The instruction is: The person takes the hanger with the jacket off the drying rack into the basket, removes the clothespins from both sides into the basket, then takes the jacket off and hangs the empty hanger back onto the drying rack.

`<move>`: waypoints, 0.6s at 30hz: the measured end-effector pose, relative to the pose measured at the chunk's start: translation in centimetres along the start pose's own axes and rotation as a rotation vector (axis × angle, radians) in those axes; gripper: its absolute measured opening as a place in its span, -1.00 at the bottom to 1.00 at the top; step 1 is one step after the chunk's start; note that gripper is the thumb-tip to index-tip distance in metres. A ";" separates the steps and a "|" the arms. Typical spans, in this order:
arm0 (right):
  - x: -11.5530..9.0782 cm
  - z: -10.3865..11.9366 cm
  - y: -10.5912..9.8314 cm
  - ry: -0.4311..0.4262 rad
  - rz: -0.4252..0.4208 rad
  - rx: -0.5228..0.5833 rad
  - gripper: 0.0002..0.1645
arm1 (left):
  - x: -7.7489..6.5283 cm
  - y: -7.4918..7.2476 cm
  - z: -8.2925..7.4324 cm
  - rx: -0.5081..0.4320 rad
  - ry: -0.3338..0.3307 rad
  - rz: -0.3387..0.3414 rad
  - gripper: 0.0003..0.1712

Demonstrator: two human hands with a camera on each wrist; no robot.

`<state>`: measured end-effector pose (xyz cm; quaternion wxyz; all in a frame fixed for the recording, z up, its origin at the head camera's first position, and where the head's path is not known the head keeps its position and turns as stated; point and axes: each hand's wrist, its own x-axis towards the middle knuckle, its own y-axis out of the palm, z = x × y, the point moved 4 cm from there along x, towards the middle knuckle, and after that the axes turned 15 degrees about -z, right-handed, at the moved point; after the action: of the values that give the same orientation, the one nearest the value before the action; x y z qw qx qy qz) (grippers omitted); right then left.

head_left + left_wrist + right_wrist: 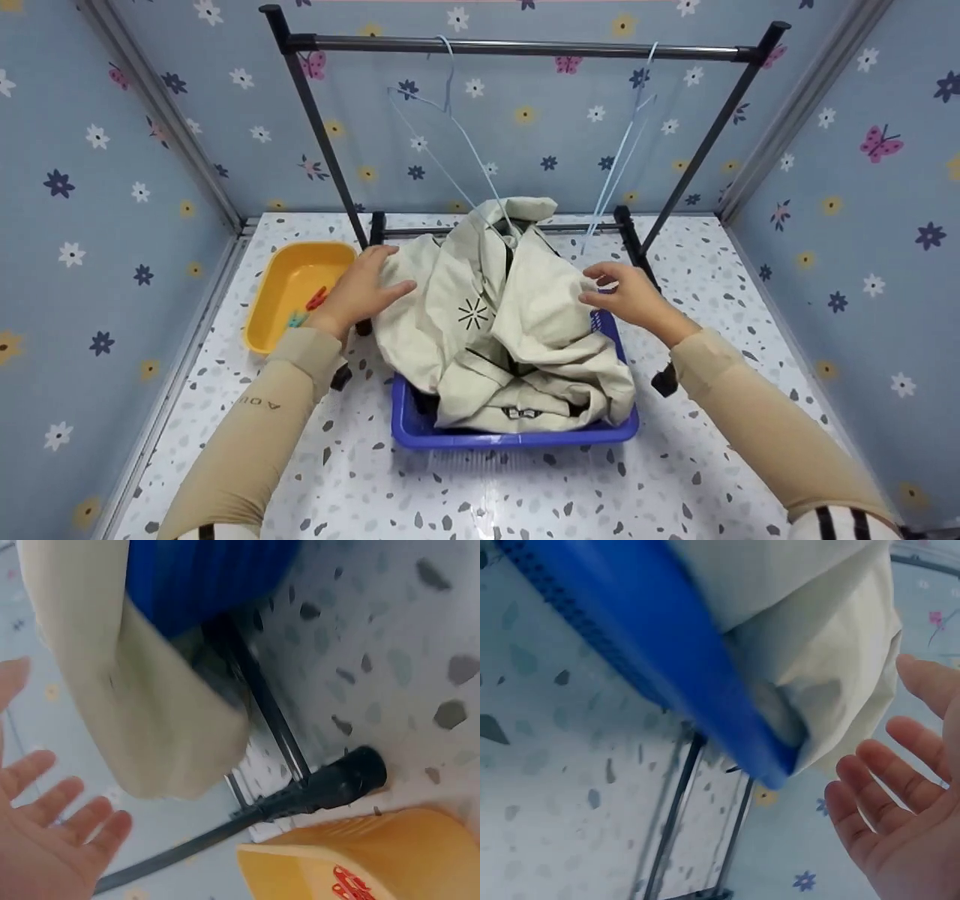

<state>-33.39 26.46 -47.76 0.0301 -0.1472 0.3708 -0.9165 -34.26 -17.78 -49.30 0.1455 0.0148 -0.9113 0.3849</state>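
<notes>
A pale beige jacket (555, 307) with a black starburst print lies heaped in a blue basket (517, 440), part of it over the rim. To its left my left hand (364, 289) is held with spread fingers; the left wrist view shows this hand (56, 832) apart from the cloth. My right hand (630, 292) is on the other side, fingers slightly bent. A gap separates that hand (907, 795) from the jacket in the right wrist view. One light-blue wire hanger (448, 82) hangs from the rail, its lower end overlapping the jacket; whether it is inside cannot be told.
A black clothes rack (510, 47) stands behind the basket, its feet on the speckled floor. A second wire hanger (622, 157) hangs at the right. On the left sits a yellow tub (262, 300) with red and green clips (316, 298). Flowered walls (847, 225) enclose the space.
</notes>
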 end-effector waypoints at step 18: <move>-0.3 -3.7 1.8 0.118 0.067 0.021 -0.19 | 4.3 2.2 3.1 -0.047 -0.230 0.211 0.27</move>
<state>-34.31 27.74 -51.58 0.0402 -0.0799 0.3670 -0.9259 -39.52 -18.07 -51.72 -0.0008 -0.0404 -0.9273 0.3722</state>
